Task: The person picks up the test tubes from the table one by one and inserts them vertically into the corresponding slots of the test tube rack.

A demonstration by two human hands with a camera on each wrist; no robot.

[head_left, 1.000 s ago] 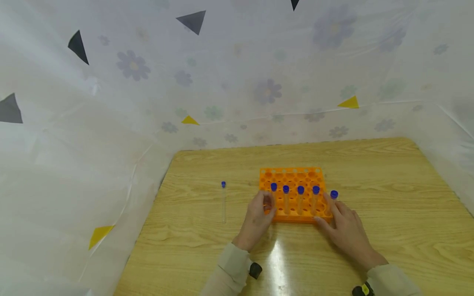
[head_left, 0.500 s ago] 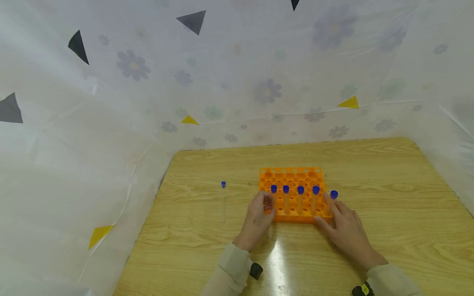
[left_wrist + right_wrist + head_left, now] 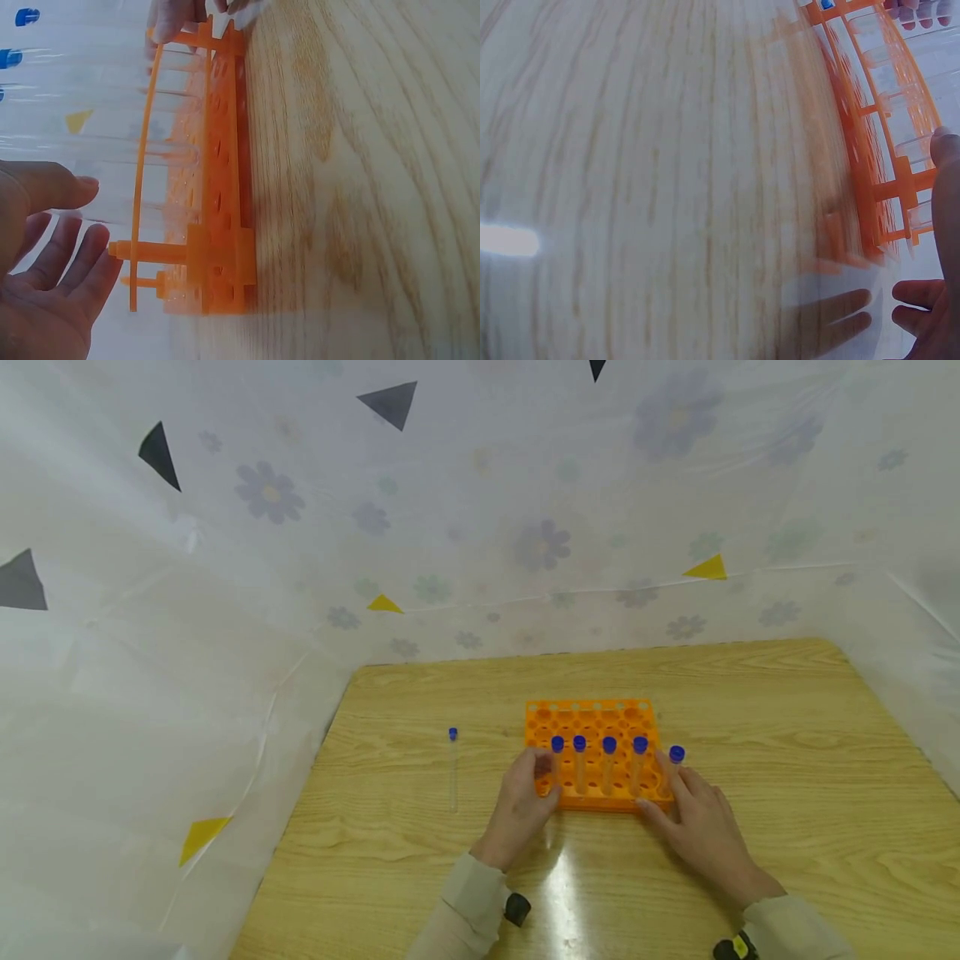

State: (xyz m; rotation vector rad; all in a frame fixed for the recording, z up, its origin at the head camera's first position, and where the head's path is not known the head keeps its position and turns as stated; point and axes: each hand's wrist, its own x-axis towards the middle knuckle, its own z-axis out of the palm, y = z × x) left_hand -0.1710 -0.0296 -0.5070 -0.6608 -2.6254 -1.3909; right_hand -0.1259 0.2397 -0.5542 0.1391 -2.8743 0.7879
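An orange test tube rack [image 3: 600,805] stands on the table, with several clear, blue-capped test tubes in its front rows. At its left end my left hand [image 3: 519,797] is around the leftmost test tube [image 3: 557,745], which stands upright. In the left wrist view the thumb [image 3: 64,187] and spread fingers [image 3: 82,255] lie apart, not closed on the tube. My right hand [image 3: 705,822] holds the rack's right end, its thumb [image 3: 943,146] on the upper plate edge. The rightmost tube [image 3: 677,754] is partly hidden behind that hand.
Another blue-capped test tube [image 3: 453,772] lies on the wooden table [image 3: 375,852] left of the rack. A pale flowered curtain [image 3: 480,527] with dark and yellow triangles encloses the table's back and sides.
The leftmost tube has sunk slightly and shifted a little right, its cap now level with its neighbours. My left fingers have loosened from it. The right hand and rack keep their place.
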